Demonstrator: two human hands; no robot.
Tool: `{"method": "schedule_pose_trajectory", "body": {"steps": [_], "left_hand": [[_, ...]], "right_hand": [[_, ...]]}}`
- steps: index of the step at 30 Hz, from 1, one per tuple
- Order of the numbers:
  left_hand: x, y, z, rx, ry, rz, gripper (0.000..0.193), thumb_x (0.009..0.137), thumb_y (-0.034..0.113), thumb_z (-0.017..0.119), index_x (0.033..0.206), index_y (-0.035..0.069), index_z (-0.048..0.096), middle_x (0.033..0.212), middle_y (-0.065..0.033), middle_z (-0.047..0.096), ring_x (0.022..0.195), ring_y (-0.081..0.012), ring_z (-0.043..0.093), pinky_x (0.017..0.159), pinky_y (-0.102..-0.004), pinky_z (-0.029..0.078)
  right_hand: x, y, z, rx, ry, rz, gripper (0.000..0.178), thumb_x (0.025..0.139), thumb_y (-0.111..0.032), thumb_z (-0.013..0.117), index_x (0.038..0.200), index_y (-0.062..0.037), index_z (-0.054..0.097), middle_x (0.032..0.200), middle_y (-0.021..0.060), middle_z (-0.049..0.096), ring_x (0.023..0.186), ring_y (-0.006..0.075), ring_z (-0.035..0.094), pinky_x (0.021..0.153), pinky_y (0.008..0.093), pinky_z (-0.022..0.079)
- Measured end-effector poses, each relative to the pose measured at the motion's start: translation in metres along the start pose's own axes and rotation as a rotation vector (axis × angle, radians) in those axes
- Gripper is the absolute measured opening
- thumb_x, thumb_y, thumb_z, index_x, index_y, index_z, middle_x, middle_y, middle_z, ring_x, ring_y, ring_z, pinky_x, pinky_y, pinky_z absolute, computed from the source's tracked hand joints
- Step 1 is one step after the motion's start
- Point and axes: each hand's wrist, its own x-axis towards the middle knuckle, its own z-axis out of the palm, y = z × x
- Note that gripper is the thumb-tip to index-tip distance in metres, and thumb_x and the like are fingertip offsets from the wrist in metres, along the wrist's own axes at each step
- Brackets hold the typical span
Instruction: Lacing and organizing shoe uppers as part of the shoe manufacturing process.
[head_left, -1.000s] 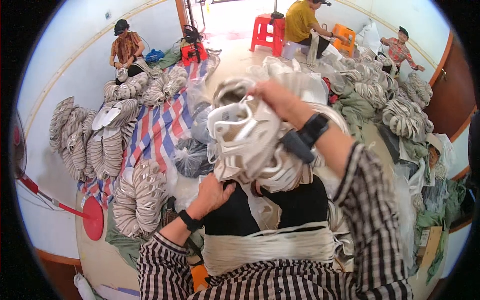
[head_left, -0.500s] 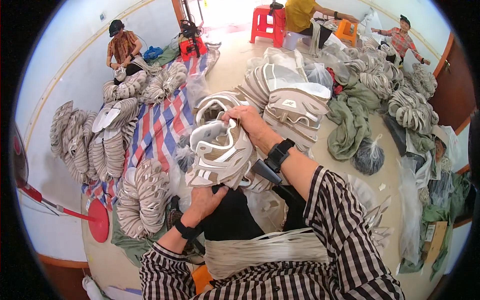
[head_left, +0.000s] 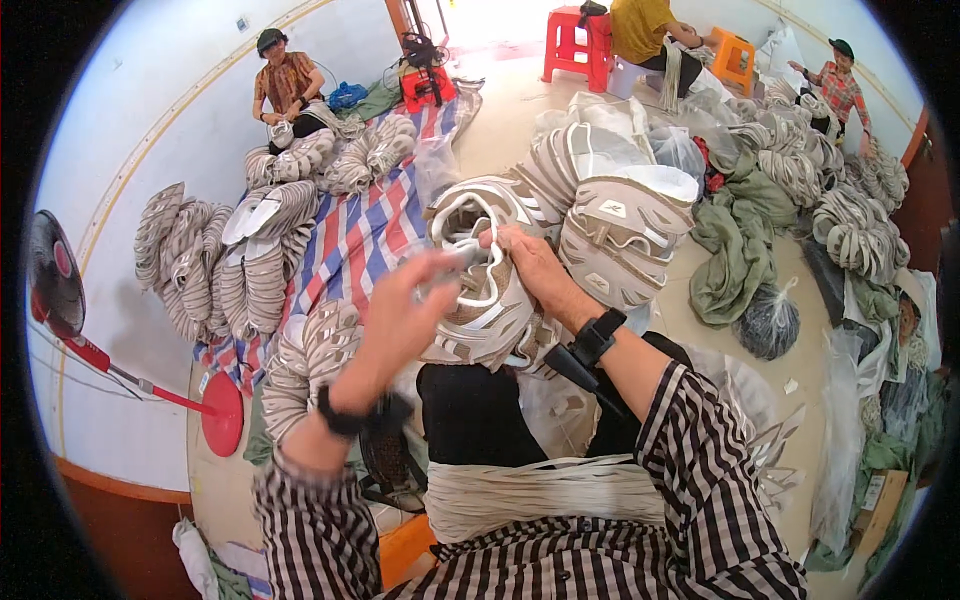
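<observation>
A beige and white shoe upper (head_left: 482, 335) sits in front of me above my knees, its collar opening facing up. My right hand (head_left: 542, 272) pinches the edge of that opening from the right side. Smeared by motion, my left hand (head_left: 405, 312) is raised at the left of the upper, its fingertips close to the collar; whether it grips anything does not show. Directly beyond lies a row of similar uppers (head_left: 622, 235) nested together. A bundle of flat white laces (head_left: 545, 500) rests across my lap.
Stacks of shoe uppers (head_left: 265, 290) stand on a striped sheet (head_left: 355, 235) to the left, near a red-based fan (head_left: 222, 412). Green cloth (head_left: 735, 245) and a dark filled bag (head_left: 767, 322) lie right. Co-workers sit by the walls; a red stool (head_left: 578, 48) stands at the back.
My left hand has left the upper's lower edge and risen toward its collar. My right hand keeps hold of the collar. The whole view has shifted, with the scene sliding right.
</observation>
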Motion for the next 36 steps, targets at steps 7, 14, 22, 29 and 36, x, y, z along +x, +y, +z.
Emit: {"method": "schedule_pose_trajectory", "body": {"steps": [7,14,22,29,36], "left_hand": [[0.127,-0.049,0.02,-0.226,-0.309,-0.416,0.023,0.074,0.012,0.059,0.091,-0.003,0.062,0.075,-0.0121,0.064,0.063,-0.0176,0.062,0.061,-0.0307,0.049],[0.128,-0.039,0.043,0.333,-0.302,-0.128,0.023,0.072,0.011,0.059,0.091,-0.002,0.063,0.073,-0.0132,0.062,0.062,-0.0168,0.06,0.056,-0.0298,0.048],[0.118,-0.043,0.053,-0.693,-0.105,-0.598,0.014,0.078,0.007,0.062,0.091,0.004,0.063,0.075,-0.001,0.058,0.06,-0.0113,0.053,0.056,-0.0241,0.042],[0.054,-0.024,0.009,-0.624,-0.147,-0.357,0.007,0.083,0.007,0.059,0.089,0.003,0.059,0.069,0.0045,0.047,0.055,-0.0036,0.036,0.051,-0.0183,0.032],[-0.031,-0.008,-0.035,-0.738,-0.043,-0.443,0.007,0.086,0.005,0.054,0.093,0.002,0.056,0.061,0.007,0.036,0.049,-0.0023,0.03,0.054,-0.0221,0.038]], "right_hand": [[-0.014,0.0,0.009,-0.393,0.022,-0.241,0.037,0.098,-0.021,0.03,0.109,0.0051,0.054,0.117,0.0201,0.053,0.109,0.0312,0.052,0.098,0.0327,0.037],[-0.025,-0.014,0.016,-0.332,0.059,-0.108,0.037,0.099,-0.023,0.03,0.112,0.0041,0.051,0.111,0.0191,0.053,0.107,0.0321,0.051,0.097,0.0334,0.037],[-0.044,-0.027,-0.002,-0.421,0.182,-0.231,0.027,0.094,-0.014,0.045,0.115,0.0001,0.054,0.111,0.0161,0.058,0.104,0.0288,0.056,0.09,0.0348,0.043],[-0.04,-0.117,-0.102,-0.744,0.332,-0.371,0.022,0.087,-0.017,0.053,0.099,-0.0014,0.063,0.094,0.0166,0.066,0.089,0.0298,0.063,0.081,0.0348,0.047],[-0.065,-0.069,-0.134,-0.867,-0.097,0.182,0.041,0.09,-0.037,0.051,0.098,0.0027,0.058,0.092,0.02,0.063,0.091,0.0303,0.061,0.082,0.0392,0.045]]}}
